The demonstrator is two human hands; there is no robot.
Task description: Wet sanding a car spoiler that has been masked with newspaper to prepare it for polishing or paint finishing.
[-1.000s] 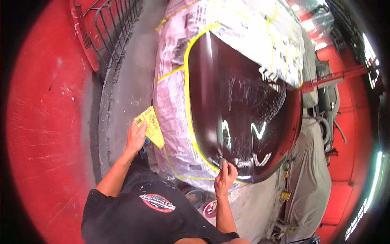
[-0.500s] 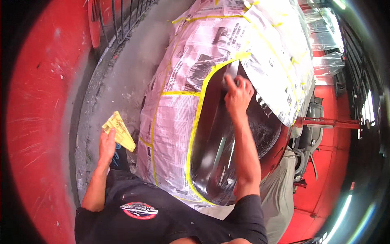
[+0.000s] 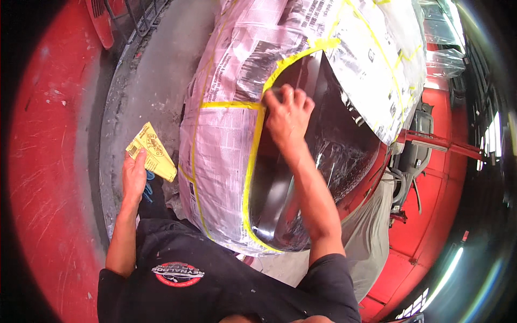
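Observation:
My left hand (image 3: 134, 175) is closed on a flat, wedge-shaped yellow printed paper (image 3: 153, 153), held low beside the car. Curled fingers on my right hand (image 3: 289, 116) press near the upper left edge of a glossy dark car panel (image 3: 274, 172), right by the yellow masking tape (image 3: 250, 177). Whatever lies under those fingertips is too hidden to make out. Masking paper (image 3: 223, 142) printed like newspaper covers the bodywork left of and above the panel. Pale streaks and a hazy patch mark the panel's right part.
A scuffed red wall (image 3: 51, 177) stands at the left, with grey floor (image 3: 161, 70) between it and the car. Right of the car are a draped grey cover (image 3: 366, 231), a red metal bar (image 3: 441, 141) and dark car parts (image 3: 417, 161).
My right hand has moved left and slightly down over the panel, from near its top corner to the taped left edge. My left hand still holds the yellow paper, shifted slightly left.

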